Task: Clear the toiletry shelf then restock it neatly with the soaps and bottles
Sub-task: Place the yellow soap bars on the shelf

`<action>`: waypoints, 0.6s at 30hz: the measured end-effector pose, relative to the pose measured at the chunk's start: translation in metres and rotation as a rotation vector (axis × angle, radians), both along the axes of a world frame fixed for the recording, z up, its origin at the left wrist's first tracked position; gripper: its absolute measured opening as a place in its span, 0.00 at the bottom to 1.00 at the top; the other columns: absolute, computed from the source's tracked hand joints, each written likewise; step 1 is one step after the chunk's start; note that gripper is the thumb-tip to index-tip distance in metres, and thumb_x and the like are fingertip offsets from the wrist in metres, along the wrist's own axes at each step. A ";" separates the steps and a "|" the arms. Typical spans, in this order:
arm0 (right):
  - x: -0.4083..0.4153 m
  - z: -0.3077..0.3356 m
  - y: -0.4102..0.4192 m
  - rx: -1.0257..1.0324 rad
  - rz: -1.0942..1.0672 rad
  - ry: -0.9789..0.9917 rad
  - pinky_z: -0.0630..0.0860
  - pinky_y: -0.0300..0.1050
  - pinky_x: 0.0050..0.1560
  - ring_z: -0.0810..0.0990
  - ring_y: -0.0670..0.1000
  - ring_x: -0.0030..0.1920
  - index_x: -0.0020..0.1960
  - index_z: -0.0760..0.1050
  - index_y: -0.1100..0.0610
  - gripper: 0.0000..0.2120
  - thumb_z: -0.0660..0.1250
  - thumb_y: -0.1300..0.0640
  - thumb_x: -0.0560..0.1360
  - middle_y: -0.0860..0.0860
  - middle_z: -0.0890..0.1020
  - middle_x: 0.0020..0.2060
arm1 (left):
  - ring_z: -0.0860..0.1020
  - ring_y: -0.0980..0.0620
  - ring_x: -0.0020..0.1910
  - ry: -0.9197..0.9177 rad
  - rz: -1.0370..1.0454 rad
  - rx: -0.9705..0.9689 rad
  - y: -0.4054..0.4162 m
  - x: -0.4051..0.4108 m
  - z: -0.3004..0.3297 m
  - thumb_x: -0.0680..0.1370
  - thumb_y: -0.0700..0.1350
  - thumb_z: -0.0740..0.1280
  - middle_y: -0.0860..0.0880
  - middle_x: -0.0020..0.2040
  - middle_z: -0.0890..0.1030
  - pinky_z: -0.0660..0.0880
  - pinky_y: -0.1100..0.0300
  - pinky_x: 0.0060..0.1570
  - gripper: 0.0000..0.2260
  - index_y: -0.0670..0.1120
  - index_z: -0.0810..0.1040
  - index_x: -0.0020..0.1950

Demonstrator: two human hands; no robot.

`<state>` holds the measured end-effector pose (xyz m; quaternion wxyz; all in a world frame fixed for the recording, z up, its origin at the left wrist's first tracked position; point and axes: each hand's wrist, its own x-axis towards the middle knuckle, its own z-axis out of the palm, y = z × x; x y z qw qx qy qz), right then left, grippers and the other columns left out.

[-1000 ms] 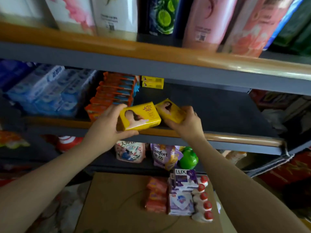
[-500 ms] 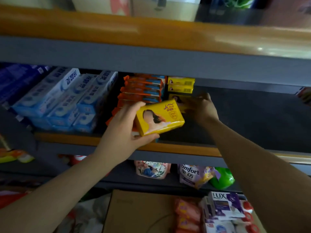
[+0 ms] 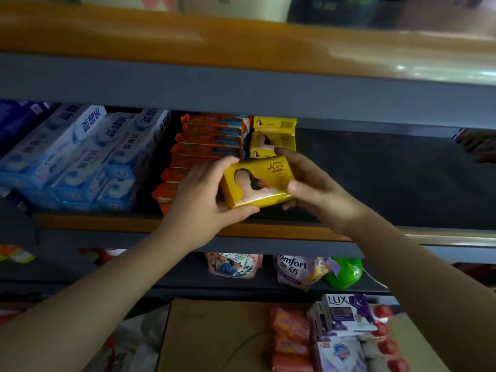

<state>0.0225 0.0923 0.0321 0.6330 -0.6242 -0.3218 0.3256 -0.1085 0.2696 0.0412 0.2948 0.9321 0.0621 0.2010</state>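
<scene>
A yellow soap bar (image 3: 257, 183) hangs just above the front lip of the middle shelf (image 3: 389, 173). My left hand (image 3: 206, 200) grips its left end, thumb under it. My right hand (image 3: 314, 183) grips its right end, fingers curled over the top. Right behind it a stack of yellow soap bars (image 3: 273, 135) stands at the back of the shelf. A stack of orange soap packs (image 3: 204, 149) is to the left of that stack.
Blue and white toothpaste boxes (image 3: 88, 157) fill the shelf's left part. The shelf's right part is bare dark board. Below, a cardboard box (image 3: 214, 334) carries orange soaps (image 3: 290, 339), a purple Lux box (image 3: 346, 312) and red-capped bottles (image 3: 386, 342). Refill pouches (image 3: 300, 269) sit on the lower shelf.
My right hand left its yellow soap bar on the back stack and came forward to grip the right end of the bar in my left hand. The view shifted slightly.
</scene>
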 end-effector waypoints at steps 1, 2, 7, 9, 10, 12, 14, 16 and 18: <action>-0.002 -0.001 -0.005 -0.006 0.044 -0.014 0.77 0.42 0.41 0.79 0.46 0.50 0.69 0.62 0.48 0.40 0.77 0.46 0.62 0.48 0.77 0.56 | 0.68 0.54 0.58 0.000 -0.009 -0.004 -0.004 0.003 0.001 0.62 0.67 0.64 0.54 0.58 0.69 0.63 0.59 0.54 0.38 0.49 0.68 0.68; 0.000 -0.002 -0.007 -0.020 0.022 -0.031 0.77 0.41 0.39 0.79 0.46 0.47 0.70 0.60 0.50 0.42 0.77 0.52 0.63 0.50 0.77 0.55 | 0.68 0.52 0.60 0.009 -0.016 -0.018 -0.008 0.006 0.002 0.63 0.65 0.68 0.54 0.59 0.69 0.63 0.60 0.54 0.38 0.49 0.67 0.69; 0.014 -0.005 0.001 -0.049 -0.332 -0.067 0.79 0.37 0.36 0.81 0.47 0.44 0.67 0.62 0.60 0.32 0.72 0.69 0.67 0.55 0.76 0.55 | 0.62 0.47 0.71 0.080 0.064 0.157 -0.006 0.023 0.004 0.70 0.58 0.69 0.45 0.74 0.62 0.59 0.59 0.66 0.41 0.46 0.53 0.76; 0.031 -0.011 0.007 0.000 -0.506 -0.035 0.80 0.37 0.36 0.79 0.47 0.46 0.67 0.62 0.62 0.31 0.71 0.71 0.68 0.53 0.75 0.54 | 0.59 0.48 0.72 0.201 0.072 0.253 0.002 0.026 0.005 0.68 0.66 0.65 0.47 0.75 0.59 0.58 0.56 0.69 0.43 0.47 0.54 0.76; 0.040 -0.013 0.011 0.004 -0.569 -0.036 0.80 0.38 0.36 0.78 0.46 0.47 0.67 0.61 0.63 0.31 0.70 0.71 0.68 0.51 0.75 0.52 | 0.56 0.49 0.73 0.280 0.045 0.286 0.004 0.025 0.005 0.66 0.71 0.63 0.49 0.76 0.57 0.56 0.56 0.70 0.46 0.47 0.54 0.76; 0.054 -0.017 0.020 -0.021 -0.623 -0.059 0.81 0.39 0.38 0.77 0.48 0.49 0.67 0.60 0.63 0.30 0.70 0.72 0.69 0.49 0.74 0.51 | 0.50 0.50 0.75 0.428 -0.034 0.370 0.008 0.023 0.004 0.64 0.74 0.62 0.52 0.77 0.49 0.51 0.56 0.71 0.50 0.49 0.49 0.77; 0.066 -0.023 0.028 -0.061 -0.642 -0.053 0.80 0.42 0.39 0.77 0.49 0.47 0.67 0.61 0.61 0.29 0.69 0.71 0.70 0.49 0.74 0.49 | 0.44 0.51 0.75 0.499 -0.106 0.409 0.015 0.023 0.003 0.67 0.69 0.64 0.53 0.77 0.42 0.48 0.57 0.72 0.49 0.50 0.43 0.77; 0.074 -0.031 0.037 -0.203 -0.631 -0.106 0.77 0.46 0.38 0.78 0.51 0.40 0.64 0.64 0.53 0.26 0.70 0.66 0.71 0.50 0.76 0.46 | 0.43 0.51 0.75 0.518 -0.150 0.393 0.024 0.025 0.003 0.71 0.63 0.66 0.53 0.77 0.40 0.46 0.58 0.72 0.45 0.50 0.42 0.76; 0.080 -0.039 0.047 -0.449 -0.625 -0.309 0.79 0.52 0.39 0.80 0.58 0.40 0.56 0.70 0.50 0.18 0.72 0.57 0.70 0.56 0.79 0.46 | 0.43 0.52 0.75 0.497 -0.165 0.395 0.029 0.026 0.001 0.72 0.61 0.66 0.53 0.77 0.40 0.46 0.59 0.72 0.43 0.51 0.42 0.76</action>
